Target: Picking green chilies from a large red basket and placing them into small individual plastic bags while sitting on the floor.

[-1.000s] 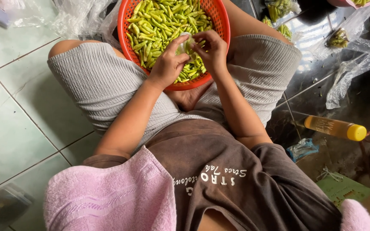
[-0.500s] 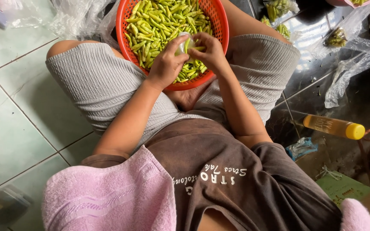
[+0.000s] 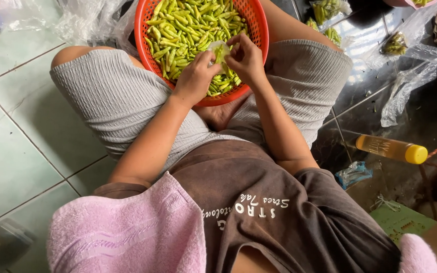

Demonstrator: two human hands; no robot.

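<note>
Head view, near to far: a pink towel [image 3: 127, 237] drapes the shoulder, then both hands meet over the red basket [image 3: 257, 30] of green chillies [image 3: 188, 25] on the lap. Left hand [image 3: 195, 78] and right hand [image 3: 246, 58] pinch a small clear plastic bag [image 3: 220, 49] between closed fingertips; it looks light, limp and slippery, best gripped at its rim

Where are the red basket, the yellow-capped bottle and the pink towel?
red basket [image 3: 259, 30], head view, on its right rim.
yellow-capped bottle [image 3: 388, 148], head view, on its body.
pink towel [image 3: 132, 235], head view, on its middle.
</note>
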